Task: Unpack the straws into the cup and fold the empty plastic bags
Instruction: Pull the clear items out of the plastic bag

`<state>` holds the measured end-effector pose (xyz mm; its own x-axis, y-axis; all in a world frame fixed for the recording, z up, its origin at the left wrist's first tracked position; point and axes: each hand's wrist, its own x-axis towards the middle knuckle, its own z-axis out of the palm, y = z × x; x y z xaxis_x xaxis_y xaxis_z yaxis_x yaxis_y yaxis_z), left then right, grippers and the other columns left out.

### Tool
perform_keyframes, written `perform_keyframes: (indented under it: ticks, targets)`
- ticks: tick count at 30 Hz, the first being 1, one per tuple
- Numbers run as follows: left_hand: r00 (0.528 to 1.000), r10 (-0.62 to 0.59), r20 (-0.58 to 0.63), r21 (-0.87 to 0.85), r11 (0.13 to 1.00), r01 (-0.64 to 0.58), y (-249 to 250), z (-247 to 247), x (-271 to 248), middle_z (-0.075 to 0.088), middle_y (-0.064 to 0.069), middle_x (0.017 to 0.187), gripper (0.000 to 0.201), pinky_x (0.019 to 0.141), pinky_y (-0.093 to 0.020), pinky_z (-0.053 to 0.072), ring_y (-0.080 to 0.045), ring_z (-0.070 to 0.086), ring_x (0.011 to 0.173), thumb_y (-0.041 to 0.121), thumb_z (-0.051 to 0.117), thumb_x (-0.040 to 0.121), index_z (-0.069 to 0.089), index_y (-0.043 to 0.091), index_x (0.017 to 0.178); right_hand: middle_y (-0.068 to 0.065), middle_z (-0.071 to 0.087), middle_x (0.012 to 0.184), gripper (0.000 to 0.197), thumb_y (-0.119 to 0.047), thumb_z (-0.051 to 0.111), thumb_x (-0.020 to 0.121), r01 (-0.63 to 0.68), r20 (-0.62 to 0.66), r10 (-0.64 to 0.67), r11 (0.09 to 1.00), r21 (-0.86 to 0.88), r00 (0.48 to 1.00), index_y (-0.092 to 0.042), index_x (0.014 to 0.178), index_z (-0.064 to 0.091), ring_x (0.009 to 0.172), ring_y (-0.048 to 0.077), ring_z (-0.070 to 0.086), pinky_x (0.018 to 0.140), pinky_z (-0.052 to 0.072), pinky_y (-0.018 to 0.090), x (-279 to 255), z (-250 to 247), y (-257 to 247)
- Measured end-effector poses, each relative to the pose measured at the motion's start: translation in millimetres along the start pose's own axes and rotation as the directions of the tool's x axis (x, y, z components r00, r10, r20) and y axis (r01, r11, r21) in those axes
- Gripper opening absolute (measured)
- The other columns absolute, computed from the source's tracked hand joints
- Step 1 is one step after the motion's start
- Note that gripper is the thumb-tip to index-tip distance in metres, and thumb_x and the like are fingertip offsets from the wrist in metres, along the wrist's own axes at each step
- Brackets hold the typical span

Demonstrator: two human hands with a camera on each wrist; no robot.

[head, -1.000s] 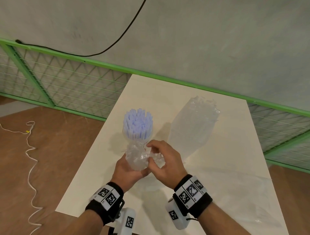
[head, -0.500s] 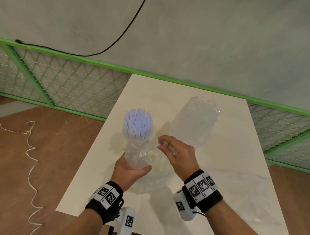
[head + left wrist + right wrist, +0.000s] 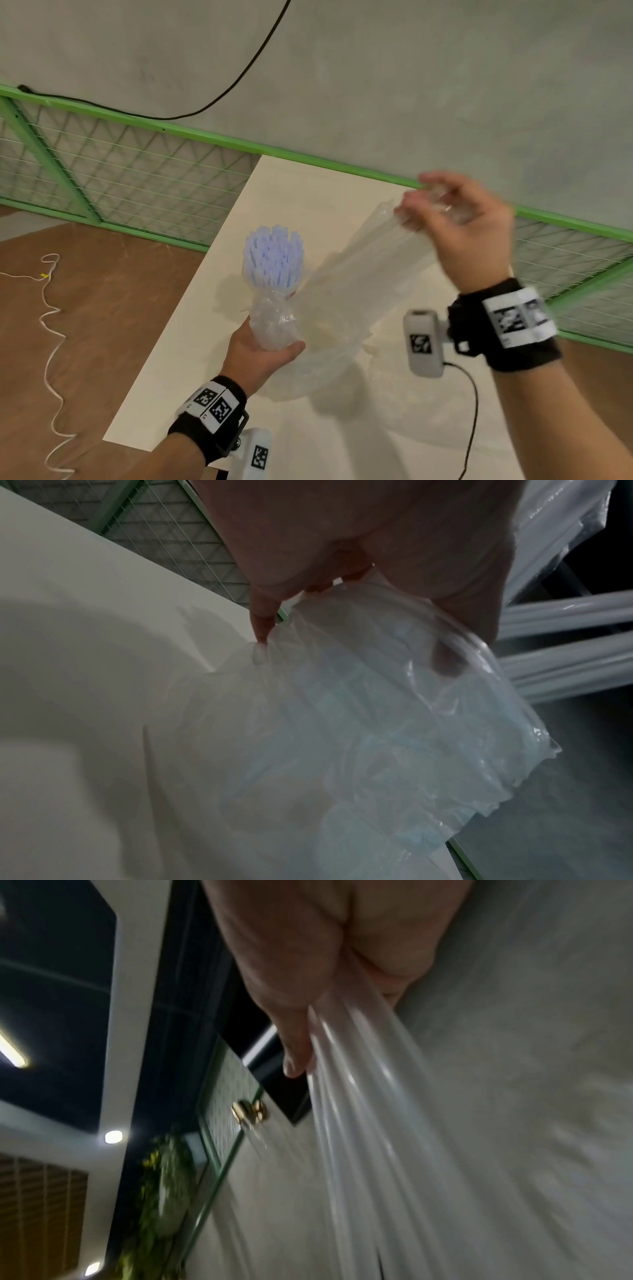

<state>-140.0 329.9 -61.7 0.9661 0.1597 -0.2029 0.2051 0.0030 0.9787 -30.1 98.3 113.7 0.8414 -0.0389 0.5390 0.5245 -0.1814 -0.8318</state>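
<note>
Above my left hand [image 3: 263,353], the blue straws [image 3: 273,255] are standing bunched in the bag-wrapped cup [image 3: 274,323] I am gripping to steady it, while my right hand [image 3: 459,229] is pinching the empty plastic bag [image 3: 359,274] up and away, probably for folding.

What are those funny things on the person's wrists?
Each bare forearm wears a black wrist strap with white tags printed in black square patterns. A small white camera box with its own tag hangs under each wrist; a thin black cable leaves the right one.
</note>
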Motion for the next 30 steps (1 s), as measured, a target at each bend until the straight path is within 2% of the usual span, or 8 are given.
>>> perform_keyframes:
  ticks: [6,9,14,16,19,21,24,30]
  targets:
    - [0.998,-0.061,-0.020,0.014,0.998,0.062,-4.1,-2.7,1.5,0.075,0.006,0.100,0.069,0.091,-0.042,0.056,-0.011,0.070,0.096,0.037,0.090,0.046,0.068,0.028,0.111,0.008,0.074,0.085,0.035,-0.018,0.080,0.081,0.100,-0.182,-0.123,0.987,-0.129,0.976,-0.002,0.109,0.068,0.078,0.032,0.073,0.072,0.060,0.047,62.7,-50.9,-9.8]
    - [0.996,-0.085,-0.020,0.000,0.996,0.085,-2.7,-3.5,0.8,0.075,0.004,0.099,0.070,0.091,-0.043,0.056,-0.012,0.071,0.094,0.038,0.090,0.045,0.068,0.027,0.111,-0.007,0.073,0.080,0.036,-0.013,0.078,0.081,0.037,-0.120,-0.060,0.983,-0.181,0.991,-0.002,0.113,0.066,0.071,0.023,0.072,0.069,0.060,0.039,66.9,-52.6,4.1]
    - [0.995,-0.098,-0.021,-0.007,0.995,0.097,-1.1,-2.7,0.4,0.075,0.005,0.100,0.072,0.091,-0.044,0.056,-0.013,0.071,0.096,0.039,0.090,0.045,0.068,0.026,0.112,-0.002,0.072,0.081,0.032,-0.008,0.074,0.085,0.042,0.073,-0.026,0.975,-0.219,0.997,-0.011,0.116,0.064,0.064,0.023,0.069,0.063,0.058,0.031,68.5,-39.9,23.9]
    - [0.995,-0.098,-0.018,-0.005,0.995,0.098,-0.6,-2.4,0.1,0.075,0.005,0.100,0.071,0.092,-0.043,0.056,-0.012,0.070,0.096,0.038,0.090,0.045,0.067,0.027,0.112,0.006,0.072,0.084,0.030,-0.010,0.073,0.086,0.048,0.167,-0.010,0.973,-0.227,0.986,-0.020,0.113,0.066,0.067,0.026,0.070,0.067,0.058,0.033,67.8,-31.7,32.7]
    - [0.995,-0.096,-0.023,0.005,0.995,0.097,0.2,-1.9,-0.2,0.075,0.006,0.100,0.072,0.091,-0.042,0.056,-0.011,0.070,0.096,0.039,0.090,0.045,0.067,0.027,0.112,-0.003,0.071,0.091,0.023,-0.016,0.072,0.087,0.134,0.265,-0.025,0.907,-0.400,0.964,-0.023,0.109,0.069,0.078,0.013,0.069,0.080,0.053,0.018,57.1,-17.9,52.9]
    - [0.995,-0.100,-0.026,0.001,0.995,0.100,0.7,-2.1,-0.4,0.075,0.007,0.099,0.072,0.091,-0.041,0.056,-0.010,0.071,0.095,0.039,0.089,0.044,0.067,0.026,0.112,-0.007,0.071,0.103,0.019,-0.021,0.070,0.090,0.268,0.354,-0.068,0.788,-0.554,0.933,-0.021,0.109,0.070,0.092,0.014,0.067,0.089,0.049,0.020,44.2,-11.4,70.8]
    - [0.994,-0.104,-0.022,0.010,0.994,0.104,0.0,-1.6,-0.1,0.075,0.008,0.099,0.072,0.090,-0.040,0.056,-0.009,0.071,0.095,0.040,0.089,0.044,0.067,0.027,0.112,-0.004,0.066,0.125,0.023,-0.028,0.061,0.097,0.375,0.488,-0.022,0.670,-0.640,0.872,-0.022,0.118,0.068,0.120,0.022,0.058,0.103,0.044,0.041,24.7,-7.2,98.5]
    - [0.995,-0.089,-0.040,0.032,0.995,0.091,-1.8,-0.8,1.2,0.075,0.008,0.098,0.069,0.090,-0.040,0.057,-0.011,0.071,0.094,0.040,0.089,0.044,0.068,0.026,0.109,-0.018,0.028,0.157,0.060,-0.059,0.007,0.098,0.461,0.675,0.264,0.559,-0.689,0.689,-0.037,0.150,0.029,0.149,0.011,0.014,0.117,0.011,0.040,2.8,-3.4,108.4]
